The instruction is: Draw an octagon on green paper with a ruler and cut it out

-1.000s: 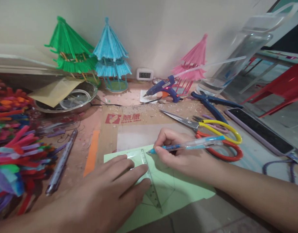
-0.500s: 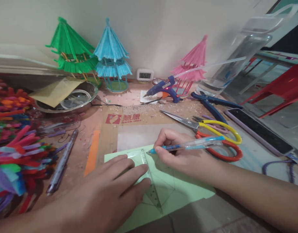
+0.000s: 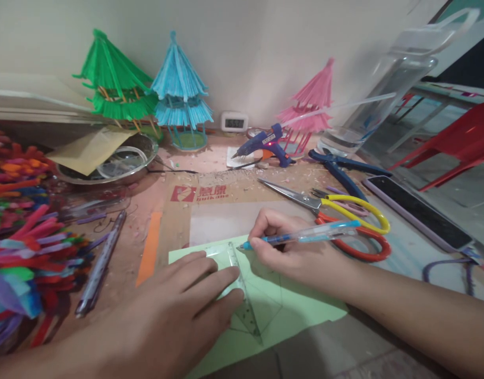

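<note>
My left hand [image 3: 198, 295] lies flat, fingers apart, pressing a clear plastic set square [image 3: 246, 310] onto a sheet of light green paper [image 3: 305, 305]. The hand covers much of the set square. A blue pen [image 3: 301, 237] is pinched in my right hand [image 3: 293, 250], its tip at the paper beside the upper corner of the set square. Thin lines forming an angular shape are drawn on the sheet.
Scissors [image 3: 346, 209] and blue pliers [image 3: 342, 168] lie right of the paper, near a phone [image 3: 419, 213]. Behind stand a glue gun [image 3: 261, 142] with its red light on and a water bottle [image 3: 392, 95]. Another pen [image 3: 102, 263] and pipe cleaners [image 3: 37, 252] are left.
The view has shifted very slightly. Both hands, the pen and the set square keep nearly the same places on the paper.
</note>
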`<state>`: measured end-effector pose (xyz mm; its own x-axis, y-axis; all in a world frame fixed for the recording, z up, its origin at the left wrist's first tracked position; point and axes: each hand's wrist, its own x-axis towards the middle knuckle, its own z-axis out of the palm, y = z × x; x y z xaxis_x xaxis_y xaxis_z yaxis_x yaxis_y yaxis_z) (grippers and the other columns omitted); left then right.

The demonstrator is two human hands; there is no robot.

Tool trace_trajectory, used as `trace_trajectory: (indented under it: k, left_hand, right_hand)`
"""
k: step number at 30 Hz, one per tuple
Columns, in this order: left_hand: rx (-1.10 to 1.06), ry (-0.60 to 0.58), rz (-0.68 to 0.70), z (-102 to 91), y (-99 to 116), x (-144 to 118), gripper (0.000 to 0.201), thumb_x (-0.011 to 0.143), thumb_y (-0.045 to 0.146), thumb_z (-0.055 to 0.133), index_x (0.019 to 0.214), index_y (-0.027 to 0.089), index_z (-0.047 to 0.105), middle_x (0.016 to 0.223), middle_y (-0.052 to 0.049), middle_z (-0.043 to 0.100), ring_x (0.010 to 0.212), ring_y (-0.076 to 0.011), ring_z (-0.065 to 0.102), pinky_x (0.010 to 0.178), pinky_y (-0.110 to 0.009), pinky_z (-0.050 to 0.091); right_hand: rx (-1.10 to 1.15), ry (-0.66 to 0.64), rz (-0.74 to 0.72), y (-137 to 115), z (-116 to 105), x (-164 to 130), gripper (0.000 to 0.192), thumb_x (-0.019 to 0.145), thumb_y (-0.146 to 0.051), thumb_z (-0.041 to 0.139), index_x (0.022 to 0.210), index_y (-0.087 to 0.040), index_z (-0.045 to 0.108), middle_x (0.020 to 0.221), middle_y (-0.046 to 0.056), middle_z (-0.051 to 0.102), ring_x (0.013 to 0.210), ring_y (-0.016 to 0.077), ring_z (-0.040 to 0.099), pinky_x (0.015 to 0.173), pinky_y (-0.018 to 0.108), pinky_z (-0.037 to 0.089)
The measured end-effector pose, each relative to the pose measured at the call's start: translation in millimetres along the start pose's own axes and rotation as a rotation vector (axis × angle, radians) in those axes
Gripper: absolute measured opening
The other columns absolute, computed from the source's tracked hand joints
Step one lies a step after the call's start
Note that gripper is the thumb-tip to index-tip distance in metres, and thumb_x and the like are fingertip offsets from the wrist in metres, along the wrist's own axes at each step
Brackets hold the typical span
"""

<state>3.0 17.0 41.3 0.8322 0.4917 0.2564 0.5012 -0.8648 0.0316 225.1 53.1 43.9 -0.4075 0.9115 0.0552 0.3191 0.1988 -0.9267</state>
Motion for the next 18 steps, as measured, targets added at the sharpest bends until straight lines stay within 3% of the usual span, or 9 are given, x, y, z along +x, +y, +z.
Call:
trace_trajectory:
  k: [8, 16, 18]
  left_hand:
    - [0.061, -0.042, 0.098, -6.8, -0.8, 5.9, 0.035, 0.084, -0.003, 0.037, 0.091, 0.020, 0.063, 0.097, 0.000, 0.074, 0.084, -0.0210, 0.070, 0.072, -0.034, 0.055]
    - [0.119, -0.053, 0.114, -5.1, -1.1, 8.5, 0.037, 0.084, -0.003, 0.038, 0.091, 0.021, 0.065, 0.096, 0.000, 0.073, 0.088, -0.0201, 0.069, 0.078, -0.034, 0.056]
    - [0.034, -0.013, 0.065, -4.2, 0.1, 9.4, 0.038, 0.085, -0.003, 0.037, 0.089, 0.023, 0.064, 0.096, 0.001, 0.073, 0.092, -0.0191, 0.070, 0.083, -0.033, 0.056]
  right_hand:
    - [-0.018, 0.004, 0.009, -0.8, -0.7, -0.6, 0.008, 0.080, -0.027, 0.052, 0.075, -0.023, 0.048, 0.059, -0.006, 0.049, 0.051, 0.0104, 0.043, 0.047, 0.023, 0.031]
    - [-0.018, 0.009, -0.002, 0.5, 0.1, -0.7, 0.009, 0.081, -0.027, 0.053, 0.075, -0.023, 0.048, 0.058, -0.006, 0.049, 0.050, 0.0099, 0.043, 0.047, 0.023, 0.031]
    - [-0.021, 0.002, -0.004, 0.5, -0.5, -0.4, 0.008, 0.081, -0.026, 0.053, 0.075, -0.023, 0.048, 0.058, -0.006, 0.049, 0.051, 0.0098, 0.043, 0.047, 0.023, 0.031]
